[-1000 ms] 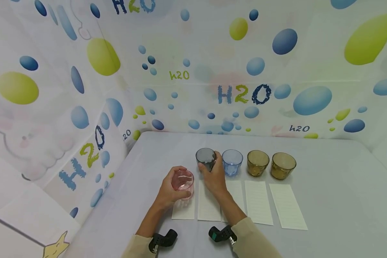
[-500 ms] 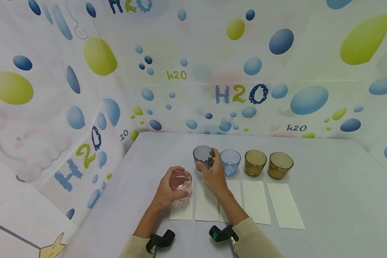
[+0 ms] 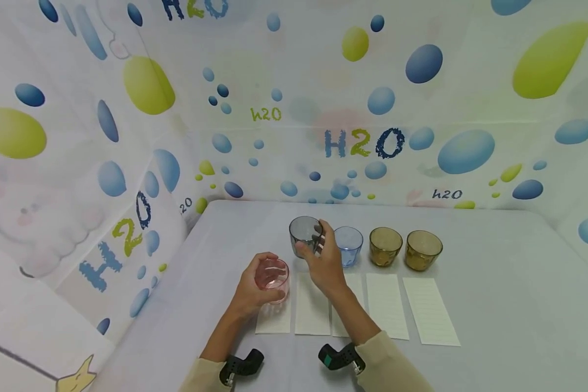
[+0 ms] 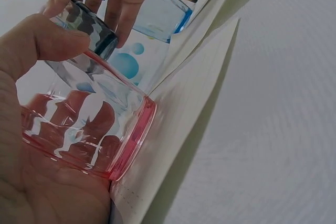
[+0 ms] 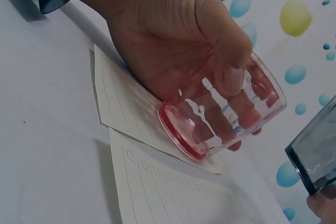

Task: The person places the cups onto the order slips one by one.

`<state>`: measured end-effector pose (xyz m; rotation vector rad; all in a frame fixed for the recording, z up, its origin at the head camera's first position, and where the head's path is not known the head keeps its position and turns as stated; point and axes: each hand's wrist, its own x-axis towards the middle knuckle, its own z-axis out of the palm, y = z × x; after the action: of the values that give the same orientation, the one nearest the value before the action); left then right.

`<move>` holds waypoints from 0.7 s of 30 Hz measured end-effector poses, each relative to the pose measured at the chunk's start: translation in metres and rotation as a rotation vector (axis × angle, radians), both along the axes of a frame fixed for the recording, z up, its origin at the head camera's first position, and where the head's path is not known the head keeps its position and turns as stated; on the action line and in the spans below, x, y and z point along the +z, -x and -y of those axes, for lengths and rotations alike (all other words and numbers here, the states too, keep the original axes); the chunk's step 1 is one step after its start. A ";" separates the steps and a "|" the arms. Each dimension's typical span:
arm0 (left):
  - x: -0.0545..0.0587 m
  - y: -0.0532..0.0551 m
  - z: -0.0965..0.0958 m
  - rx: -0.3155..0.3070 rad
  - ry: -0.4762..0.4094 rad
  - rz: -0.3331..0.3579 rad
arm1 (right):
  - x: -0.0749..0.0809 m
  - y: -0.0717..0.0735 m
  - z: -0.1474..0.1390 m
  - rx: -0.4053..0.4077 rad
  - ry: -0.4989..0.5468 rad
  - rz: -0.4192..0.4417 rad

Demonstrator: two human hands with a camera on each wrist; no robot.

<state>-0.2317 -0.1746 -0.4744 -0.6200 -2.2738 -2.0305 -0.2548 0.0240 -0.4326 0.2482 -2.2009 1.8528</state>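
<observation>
My left hand (image 3: 247,291) grips a clear pink glass (image 3: 276,279) around its side, thumb toward me and fingers on the far side. The glass overlaps the upper end of the leftmost lined paper slip (image 3: 273,320). My right hand (image 3: 327,264) holds a smoky grey glass (image 3: 301,231), with the thumb on the near side and fingers at its right. It is held farther back than the pink one, just left of a blue glass (image 3: 349,246). In the right wrist view the pink glass (image 5: 184,129) has a thick red base, and the grey glass (image 5: 317,150) shows only partly.
Two amber glasses, one in the middle (image 3: 385,246) and one at the right end (image 3: 423,250), stand beside the blue glass. Several paper slips lie in a row in front, among them the rightmost slip (image 3: 432,311). A patterned backdrop (image 3: 274,71) rises behind the white table (image 3: 509,294).
My right hand has raised the grey glass a little, up and away from the blue one. The left hand keeps its hold on the pink glass. The whole view has shifted slightly.
</observation>
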 end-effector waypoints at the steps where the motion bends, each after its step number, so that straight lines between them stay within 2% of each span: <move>1: -0.001 0.000 0.001 0.001 0.001 -0.001 | 0.001 -0.001 0.000 0.001 0.001 0.001; 21: 0.001 -0.001 0.002 -0.021 -0.018 -0.013 | 0.002 -0.012 -0.015 0.046 0.026 -0.049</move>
<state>-0.2309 -0.1762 -0.4739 -0.6572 -2.2493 -2.0473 -0.2425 0.0393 -0.4304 0.3384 -2.1551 1.8777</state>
